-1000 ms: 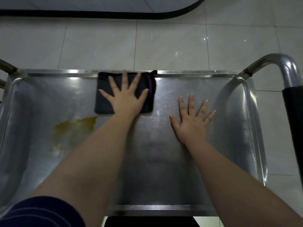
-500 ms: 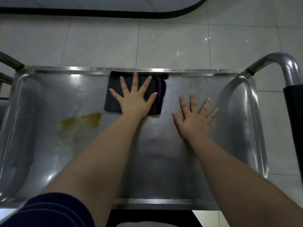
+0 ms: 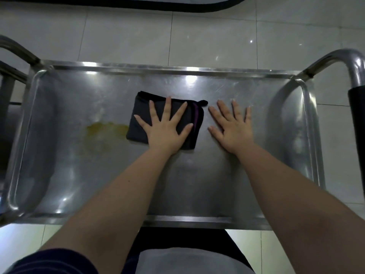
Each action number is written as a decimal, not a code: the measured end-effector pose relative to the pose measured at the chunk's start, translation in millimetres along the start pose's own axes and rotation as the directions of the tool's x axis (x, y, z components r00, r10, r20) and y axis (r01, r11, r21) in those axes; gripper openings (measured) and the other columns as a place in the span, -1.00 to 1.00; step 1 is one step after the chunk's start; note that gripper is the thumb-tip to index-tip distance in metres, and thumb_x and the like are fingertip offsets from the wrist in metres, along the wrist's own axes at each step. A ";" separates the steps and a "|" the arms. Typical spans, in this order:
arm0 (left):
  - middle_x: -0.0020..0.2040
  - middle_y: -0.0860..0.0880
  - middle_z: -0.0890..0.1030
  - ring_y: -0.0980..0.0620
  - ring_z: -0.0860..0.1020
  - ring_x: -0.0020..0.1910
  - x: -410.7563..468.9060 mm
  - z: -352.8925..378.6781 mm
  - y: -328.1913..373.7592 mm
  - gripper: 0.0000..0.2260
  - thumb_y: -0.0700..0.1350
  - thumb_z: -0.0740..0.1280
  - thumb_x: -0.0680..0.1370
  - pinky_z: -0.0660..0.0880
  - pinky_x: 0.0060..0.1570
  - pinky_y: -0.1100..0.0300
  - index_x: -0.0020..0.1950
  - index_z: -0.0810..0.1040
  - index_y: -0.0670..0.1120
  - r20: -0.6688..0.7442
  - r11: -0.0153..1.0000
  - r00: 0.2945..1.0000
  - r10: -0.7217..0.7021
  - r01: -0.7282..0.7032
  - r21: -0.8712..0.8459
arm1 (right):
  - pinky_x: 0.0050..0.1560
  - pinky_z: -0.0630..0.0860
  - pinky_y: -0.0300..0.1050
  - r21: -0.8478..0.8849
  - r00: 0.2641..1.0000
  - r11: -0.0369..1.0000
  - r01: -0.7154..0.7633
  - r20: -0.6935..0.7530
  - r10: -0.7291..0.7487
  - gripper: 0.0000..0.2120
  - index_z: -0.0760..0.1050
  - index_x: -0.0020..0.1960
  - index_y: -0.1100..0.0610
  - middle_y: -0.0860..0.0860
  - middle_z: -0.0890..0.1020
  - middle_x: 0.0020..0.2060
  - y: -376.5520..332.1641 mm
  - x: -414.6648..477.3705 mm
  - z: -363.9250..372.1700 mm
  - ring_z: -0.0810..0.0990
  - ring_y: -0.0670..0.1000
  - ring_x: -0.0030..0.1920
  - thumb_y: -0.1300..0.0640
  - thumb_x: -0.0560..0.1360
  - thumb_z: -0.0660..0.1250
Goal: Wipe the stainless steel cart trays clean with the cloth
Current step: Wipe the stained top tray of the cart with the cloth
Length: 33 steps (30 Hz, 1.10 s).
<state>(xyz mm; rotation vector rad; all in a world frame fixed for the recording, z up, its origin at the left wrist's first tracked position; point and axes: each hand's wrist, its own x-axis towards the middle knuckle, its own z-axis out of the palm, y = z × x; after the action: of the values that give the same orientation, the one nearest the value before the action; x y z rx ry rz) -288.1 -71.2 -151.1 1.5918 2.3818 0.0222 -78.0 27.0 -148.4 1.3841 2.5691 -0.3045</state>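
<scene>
"On the top tray (image 3: 177, 70) of the cart, seen from the head camera, where is the cloth (image 3: 141, 109) now?"

"Near the middle. A second ago it lay hard against the far rim; it has been drawn back toward the person, and its left edge now meets the right end of the yellow-brown stain (image 3: 104, 131)."

"And the hands?"

"The left hand (image 3: 167, 133) lies flat on the cloth with its fingers spread and straight. It is pressing, not clutching. The right hand (image 3: 233, 131) is also flat and splayed, on bare steel just right of the cloth, where it was before. It holds nothing and looks to be a brace."

"So what does the pull-back mean for the job?"

"My guess is that the far strip has had its pass and the stroke is working back along the tray. The stain is untouched, so the main dirt is still to come — a push to the left would cover it."

"Anything you can't make out?"

"Plenty. The steel under the cloth and both forearms is covered, so I can't say whether it is clean. Below the stain there is a paler smear, or it may only be glare. The cart's left end is cut off at the frame edge and the curved handle (image 3: 351, 62) runs out at the right. Any lower tray is hidden — I see only this one. I can't tell whether the cloth is damp."
</scene>
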 end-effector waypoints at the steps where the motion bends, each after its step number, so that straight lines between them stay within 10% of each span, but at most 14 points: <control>1: 0.60 0.15 -0.23 -0.22 -0.32 0.54 -3.3 -1.7 -13.6 -0.41 0.50 -0.15 0.49 -0.39 0.25 -0.51 0.48 -0.21 0.46 -0.007 0.999 0.999 -0.035 0.034 -0.012 | 0.45 -0.31 0.35 0.003 0.999 1.000 -0.031 0.031 0.031 -0.40 -0.23 0.54 -0.30 -0.18 -0.16 0.58 -4.6 1.1 -1.7 -0.24 0.13 0.57 -0.37 0.54 -0.22; 5: 0.59 0.15 -0.28 -0.23 -0.34 0.53 -1.7 -16.1 -52.5 -0.39 0.52 -0.18 0.46 -0.30 0.26 -0.56 0.47 -0.25 0.45 0.020 0.990 0.990 -0.140 0.141 -0.008 | 0.43 -0.33 0.40 0.140 0.974 0.968 -0.210 0.111 0.195 -0.43 -0.25 0.55 -0.25 -0.10 -0.20 0.58 -63.2 -26.0 5.3 -0.29 0.25 0.54 -0.26 0.60 -0.13; 15: 0.59 0.13 -0.28 -0.26 -0.32 0.53 -36.1 -11.0 -73.4 -0.41 0.53 -0.27 0.44 -0.32 0.24 -0.56 0.43 -0.35 0.47 0.027 0.997 0.996 -0.081 0.081 0.021 | 0.42 -0.22 0.46 0.069 0.995 0.995 -0.068 -0.066 0.072 -0.42 -0.05 0.59 -0.14 0.00 0.00 0.59 -113.0 -109.0 48.3 -0.12 0.32 0.55 -0.22 0.60 -0.11; 26: 0.62 0.04 -0.13 -0.35 -0.11 0.55 -180.4 29.9 -62.2 -0.41 0.45 -0.18 0.54 -0.14 0.28 -0.58 0.54 -0.16 0.36 -0.099 0.972 0.967 -0.234 0.236 0.011 | 0.37 -0.34 0.47 0.014 0.993 0.994 -0.106 0.044 0.105 -0.44 -0.47 0.50 -0.17 -0.04 -0.33 0.55 -115.6 -101.7 46.1 -0.37 0.29 0.51 -0.23 0.59 -0.30; 33: 0.62 0.05 -0.07 -0.34 -0.15 0.55 -186.0 42.0 -20.5 -0.40 0.48 -0.17 0.51 -0.22 0.26 -0.56 0.54 -0.11 0.37 -0.122 0.984 0.977 -0.175 0.177 0.007 | 0.51 -0.26 0.21 0.112 0.999 0.994 0.012 0.035 -0.016 -0.46 -0.13 0.58 -0.20 -0.11 -0.11 0.59 -45.1 -104.3 26.9 -0.20 0.14 0.57 -0.19 0.63 -0.09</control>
<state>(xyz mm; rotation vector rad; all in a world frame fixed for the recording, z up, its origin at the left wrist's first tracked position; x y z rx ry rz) -230.5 -254.2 -154.2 1.4183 2.6142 0.0645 -57.5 -87.7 -141.5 1.3850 2.5688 -0.4777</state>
